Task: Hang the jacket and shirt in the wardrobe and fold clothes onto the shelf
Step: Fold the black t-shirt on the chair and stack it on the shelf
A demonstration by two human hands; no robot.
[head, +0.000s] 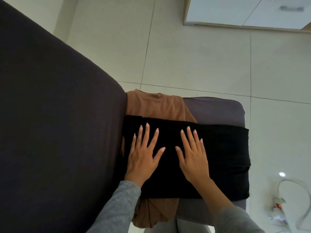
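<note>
Meanwhile, left hand and right hand lie flat, fingers spread, gripping nothing | black folded garment beneath both palms | brown garment beyond fingertips

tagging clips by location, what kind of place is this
Probably a room in a home, a living room or bedroom. A dark upholstered seat with a cushioned stool holds folded clothes, the floor is pale tile, and a power strip lies there.

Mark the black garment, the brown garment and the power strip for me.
black garment (223, 158): head view, its bare right part.
brown garment (156, 105): head view, part above the black one.
power strip (279, 206): head view, by its red switch.
</note>
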